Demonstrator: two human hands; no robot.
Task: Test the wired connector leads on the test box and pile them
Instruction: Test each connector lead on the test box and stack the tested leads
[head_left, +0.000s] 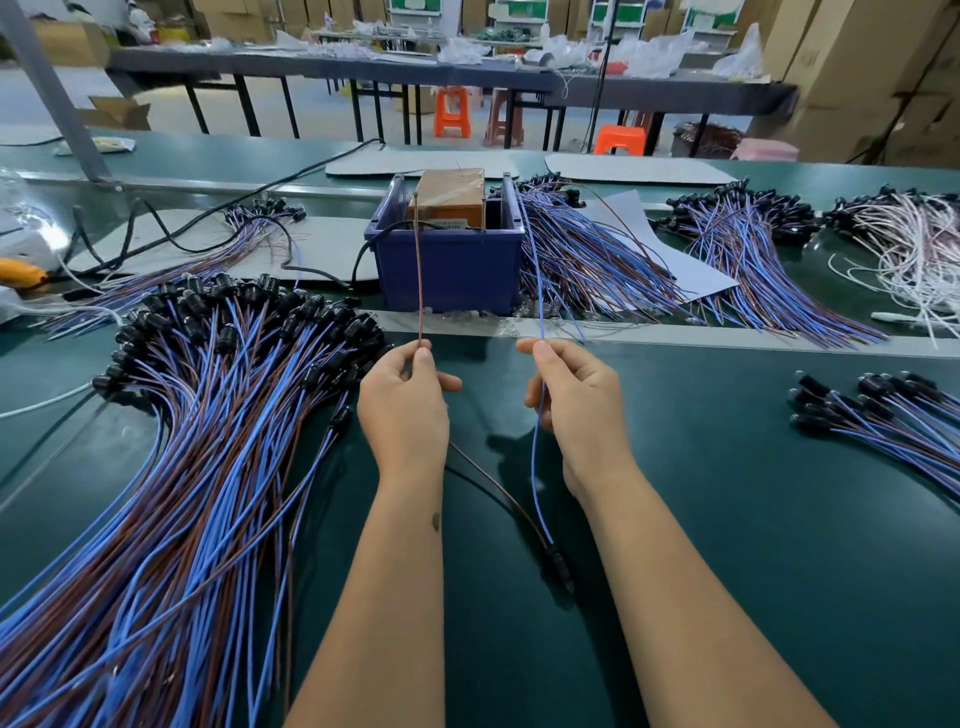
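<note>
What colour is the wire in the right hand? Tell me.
Blue wire, pinched by the right hand; head view.

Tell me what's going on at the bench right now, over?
Left hand pinches brown wire, right hand pinches blue wire. Both wire tips up at test box. Connector on table. Nothing in the way.

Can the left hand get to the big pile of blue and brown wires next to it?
Probably yes. The big pile lies on the table just beside the left hand, with nothing between them. But its fingers are pinching a brown wire, so it would likely have to let go first.
</note>
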